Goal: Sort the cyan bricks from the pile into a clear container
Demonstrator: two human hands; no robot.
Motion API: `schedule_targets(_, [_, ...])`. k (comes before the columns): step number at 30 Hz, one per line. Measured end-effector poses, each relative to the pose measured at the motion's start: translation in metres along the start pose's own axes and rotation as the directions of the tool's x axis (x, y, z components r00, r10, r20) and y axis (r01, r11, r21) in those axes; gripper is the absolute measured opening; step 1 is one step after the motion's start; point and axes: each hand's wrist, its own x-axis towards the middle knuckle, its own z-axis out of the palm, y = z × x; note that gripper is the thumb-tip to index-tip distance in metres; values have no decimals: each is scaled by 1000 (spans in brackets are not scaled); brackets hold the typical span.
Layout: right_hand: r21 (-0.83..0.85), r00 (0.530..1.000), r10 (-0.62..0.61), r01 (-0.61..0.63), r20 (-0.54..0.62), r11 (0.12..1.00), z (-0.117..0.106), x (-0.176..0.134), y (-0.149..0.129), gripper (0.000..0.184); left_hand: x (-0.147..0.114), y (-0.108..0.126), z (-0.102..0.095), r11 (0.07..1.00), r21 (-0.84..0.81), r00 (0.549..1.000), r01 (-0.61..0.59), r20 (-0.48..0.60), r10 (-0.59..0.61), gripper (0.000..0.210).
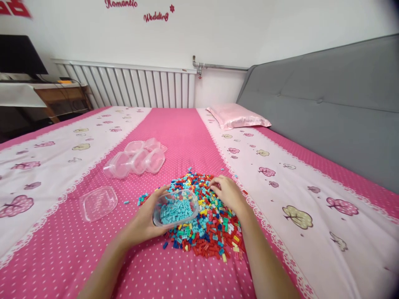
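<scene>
My left hand grips a clear plastic container by its left side, tilted a little toward me. Inside it lie many light-blue toy bricks. A heap of small mixed building bricks in red, blue, yellow, green and white spreads under and beside the container. At the heap's upper right is my right hand, its fingers bent down and drawn together at the bricks. Whatever its fingertips pinch, if anything, is hidden or too small to name.
A clear lid lies flat left of the heap. Several empty clear containers are clustered farther back on the pink bedspread. Beyond stand a pink pillow, a grey headboard, a white radiator and a desk with a monitor.
</scene>
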Motion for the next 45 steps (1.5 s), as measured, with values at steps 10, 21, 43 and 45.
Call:
schedule_targets(10, [18, 999, -50, 50, 9, 999, 17, 2, -9, 15, 0, 0, 2, 1000, 3, 1000, 3, 12, -3, 88])
schedule_targets(21, [59, 999, -24, 25, -23, 998, 21, 3, -9, 6, 1, 4, 4, 1000, 3, 999, 8, 39, -8, 87])
schedule_targets(43, [400, 962, -22, 133, -271, 907, 14, 5, -18, 16, 1, 10, 14, 999, -9, 994, -35, 103, 35, 91])
schedule_targets(45, [457, 966, 5, 118, -258, 882, 12, 3, -23, 13, 2, 11, 14, 999, -20, 994, -28, 106, 30, 92])
